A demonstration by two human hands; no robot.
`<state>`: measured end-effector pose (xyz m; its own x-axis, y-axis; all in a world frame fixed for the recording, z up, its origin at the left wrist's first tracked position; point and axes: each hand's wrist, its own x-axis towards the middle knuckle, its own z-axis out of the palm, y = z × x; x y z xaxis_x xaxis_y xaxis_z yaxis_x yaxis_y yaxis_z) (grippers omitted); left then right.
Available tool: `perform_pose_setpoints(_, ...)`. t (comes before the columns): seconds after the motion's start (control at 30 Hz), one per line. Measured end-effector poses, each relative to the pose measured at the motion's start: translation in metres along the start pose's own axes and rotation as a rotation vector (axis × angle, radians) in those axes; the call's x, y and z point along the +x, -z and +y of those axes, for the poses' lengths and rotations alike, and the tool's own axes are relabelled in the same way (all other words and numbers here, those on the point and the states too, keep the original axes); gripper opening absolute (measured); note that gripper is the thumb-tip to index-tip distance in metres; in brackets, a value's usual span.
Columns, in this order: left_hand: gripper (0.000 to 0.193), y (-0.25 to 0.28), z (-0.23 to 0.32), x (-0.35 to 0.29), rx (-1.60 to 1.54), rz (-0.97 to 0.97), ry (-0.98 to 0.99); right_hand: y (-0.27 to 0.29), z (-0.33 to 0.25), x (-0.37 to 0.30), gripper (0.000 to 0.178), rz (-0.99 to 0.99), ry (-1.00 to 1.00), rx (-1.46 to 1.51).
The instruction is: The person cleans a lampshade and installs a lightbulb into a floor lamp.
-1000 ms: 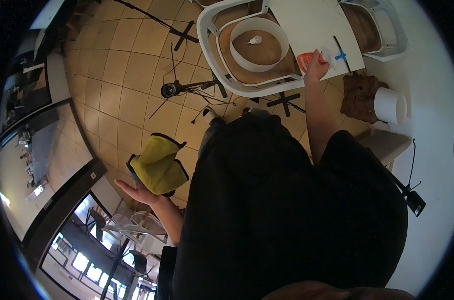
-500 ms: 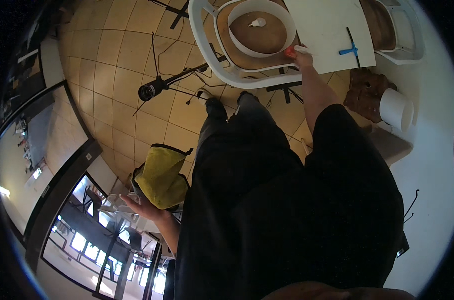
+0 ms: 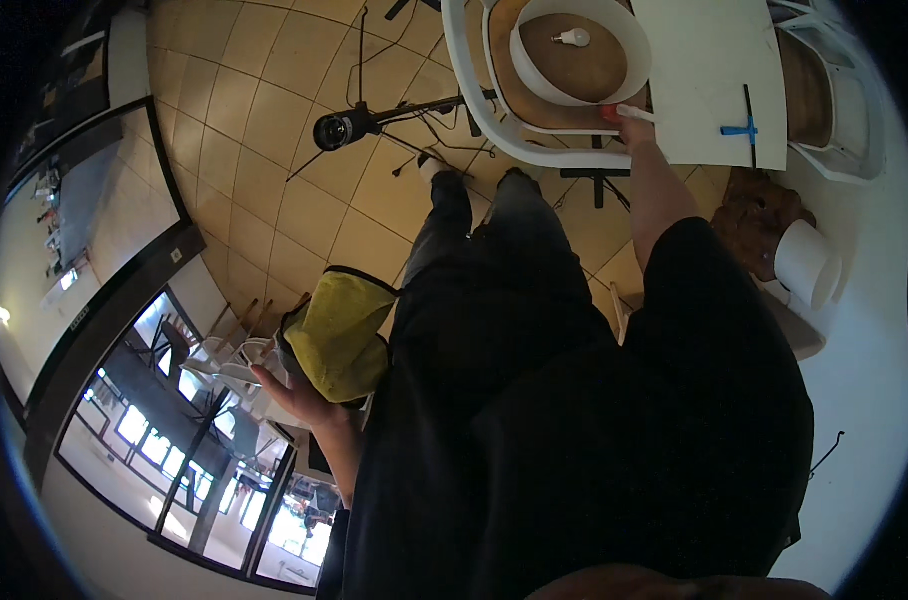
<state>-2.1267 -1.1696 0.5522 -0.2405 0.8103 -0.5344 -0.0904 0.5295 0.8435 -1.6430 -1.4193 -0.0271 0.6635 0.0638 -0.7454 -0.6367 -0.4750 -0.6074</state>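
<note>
At the lower left, my left hand (image 3: 309, 400) is beside and partly under a yellow-green cloth (image 3: 339, 335) with a dark edge. Its thumb side sticks out; the other fingers are hidden behind the cloth, which bunches over the hand. My right hand (image 3: 636, 130) reaches forward at the upper right, closed around a small red and white thing (image 3: 611, 113) whose kind I cannot make out. This hand is at the near edge of a white round band (image 3: 638, 50) standing on a chair's brown seat. A white light bulb (image 3: 574, 38) lies inside the band.
The white-framed chair (image 3: 471, 95) adjoins a white table (image 3: 709, 60) bearing a blue and black T-shaped tool (image 3: 742, 130). Another white chair (image 3: 854, 110) stands beyond. A black tripod-like stand (image 3: 342, 130) with cables occupies the tiled floor. A white cylinder (image 3: 806, 262) lies against a brown crumpled thing.
The whole view has shifted, moving the chair, table and stand rightward and slightly down. My right hand still grips the red and white thing; the cloth stays at my left hand.
</note>
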Motion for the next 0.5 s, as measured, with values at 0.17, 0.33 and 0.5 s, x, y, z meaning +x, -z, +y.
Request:
perform_pose_setpoints(0.17,0.083,0.030,-0.001,0.029,-0.014,-0.173,0.035,0.004,-0.027,-0.058,0.015,-0.165,-0.098,0.329)
perform_pose_setpoints(0.33,0.080,0.026,0.005,0.048,-0.043,-0.338,0.128,0.003,-0.047,-0.113,0.013,-0.005,-0.189,0.454)
perform_pose_setpoints(0.5,0.071,0.000,0.013,0.083,0.121,-0.627,0.144,0.005,-0.056,-0.151,0.028,0.129,-0.124,0.352)
